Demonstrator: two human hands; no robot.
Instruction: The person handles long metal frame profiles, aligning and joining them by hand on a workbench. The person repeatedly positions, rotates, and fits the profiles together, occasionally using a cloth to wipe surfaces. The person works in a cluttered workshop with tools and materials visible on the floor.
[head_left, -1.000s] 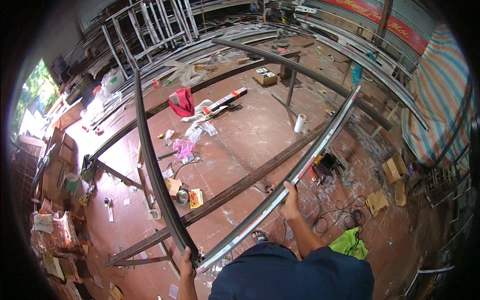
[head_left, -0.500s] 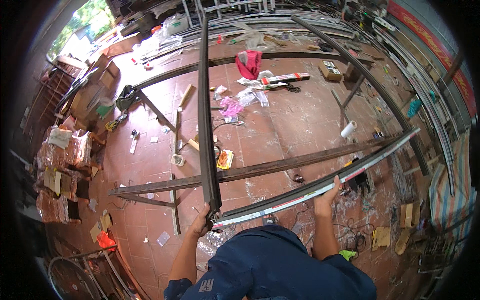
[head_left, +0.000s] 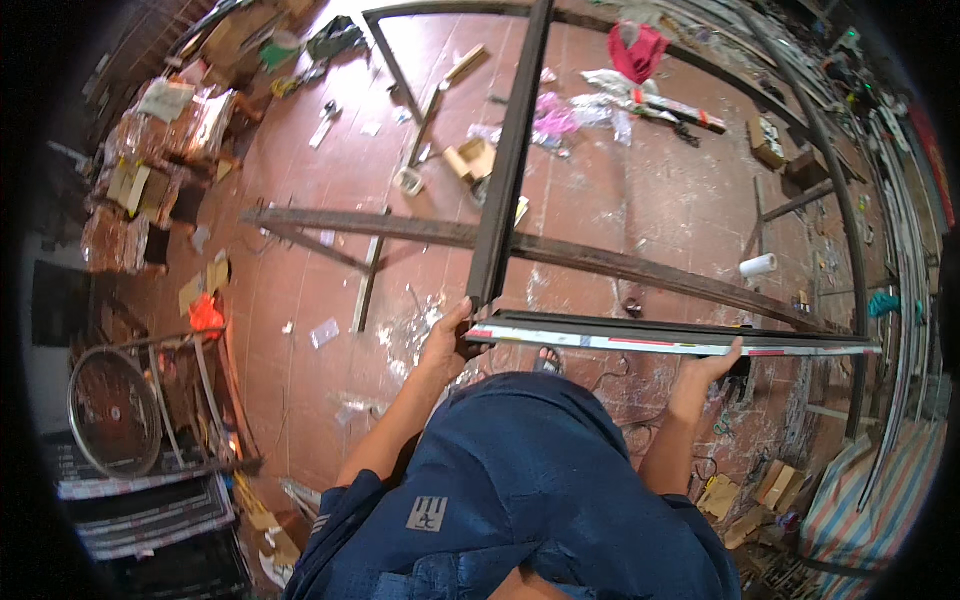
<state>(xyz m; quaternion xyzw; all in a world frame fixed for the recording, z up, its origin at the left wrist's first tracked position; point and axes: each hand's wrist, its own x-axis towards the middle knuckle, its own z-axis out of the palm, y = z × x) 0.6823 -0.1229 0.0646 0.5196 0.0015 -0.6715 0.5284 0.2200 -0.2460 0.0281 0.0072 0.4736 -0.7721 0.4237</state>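
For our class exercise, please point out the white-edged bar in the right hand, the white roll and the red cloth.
White-edged bar (head_left: 650,345): head view, middle of its white-and-red edge.
White roll (head_left: 758,265): head view, its curved side.
Red cloth (head_left: 642,58): head view, middle of its folds.

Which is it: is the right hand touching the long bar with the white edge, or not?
Touching. The head view shows the right hand with its thumb lying over the long bar's white edge.

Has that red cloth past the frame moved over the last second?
No. The red cloth still overlaps the dark far beam, beside the long red-banded package; its place in the picture differs because the view turned.
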